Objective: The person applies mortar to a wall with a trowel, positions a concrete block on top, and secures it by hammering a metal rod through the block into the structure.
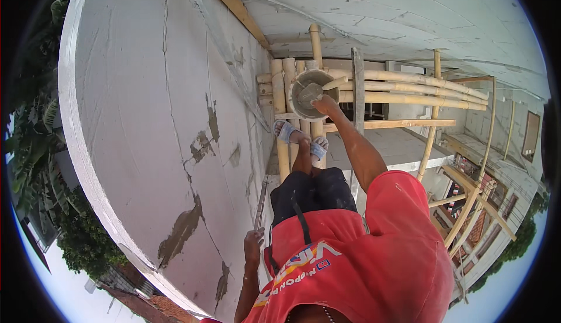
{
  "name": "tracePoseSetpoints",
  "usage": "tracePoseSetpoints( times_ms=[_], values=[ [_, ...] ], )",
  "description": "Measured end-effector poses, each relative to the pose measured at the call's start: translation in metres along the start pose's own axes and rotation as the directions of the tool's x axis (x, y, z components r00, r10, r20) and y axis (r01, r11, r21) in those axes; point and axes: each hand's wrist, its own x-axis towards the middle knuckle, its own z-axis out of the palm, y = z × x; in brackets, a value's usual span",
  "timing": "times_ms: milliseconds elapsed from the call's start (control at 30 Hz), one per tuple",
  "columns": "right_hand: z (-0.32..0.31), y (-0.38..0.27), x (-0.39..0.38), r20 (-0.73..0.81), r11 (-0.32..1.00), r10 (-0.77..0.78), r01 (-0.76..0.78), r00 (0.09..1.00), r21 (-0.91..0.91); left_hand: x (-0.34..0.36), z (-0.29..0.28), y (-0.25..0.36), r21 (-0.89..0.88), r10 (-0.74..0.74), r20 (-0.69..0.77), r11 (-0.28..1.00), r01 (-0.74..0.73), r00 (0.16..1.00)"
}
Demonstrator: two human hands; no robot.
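Note:
My right hand (322,106) reaches into a round bucket (296,108) of grey mortar. Its fingers are closed at the edge of a grey trowel blade (309,94); the grip itself is hidden. A pale wooden handle (335,83) sticks out over the bucket's rim, and I cannot tell what it belongs to. Low at my left side, my left hand (253,240) is closed around a long, narrow metal tool (261,205), seen edge-on and pointing away from me beside the wall. Its exact kind is unclear.
I stand in sandals on bamboo poles (282,153) of a scaffold. Close on my left rises a pale block wall (134,118) with grey mortar patches. More bamboo rails (409,87) and an upright board (357,89) are ahead right. A lower level with timber framing (467,206) lies to the right.

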Motion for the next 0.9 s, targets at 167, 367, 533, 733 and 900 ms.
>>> tracePoseSetpoints(
  times_ms=[167,367,533,733,900],
  values=[
    [0.019,-0.023,0.065,0.035,0.956,-0.151,0.155,0.988,-0.25,-0.018,0.0,-0.012,0.765,0.136,0.118,0.619,-0.177,0.984],
    [0.041,-0.051,0.069,0.106,0.788,-0.197,0.222,0.975,-0.574,-0.021,0.034,0.026,0.643,0.123,0.177,0.737,-0.209,0.977],
    [0.022,-0.072,0.016,0.132,0.825,-0.183,0.226,0.974,-0.518,-0.016,0.048,0.055,0.147,-0.03,0.052,0.989,0.022,0.998],
    [-0.1,-0.187,-0.111,0.095,0.82,-0.557,0.564,0.825,-0.099,-0.048,0.109,0.155,0.22,0.427,0.081,0.873,-0.434,0.9],
    [-0.251,-0.384,-0.284,-0.03,0.489,-0.872,0.872,0.488,-0.022,-0.062,0.159,0.224,0.043,0.56,0.273,0.805,-0.592,0.782]
  ],
)
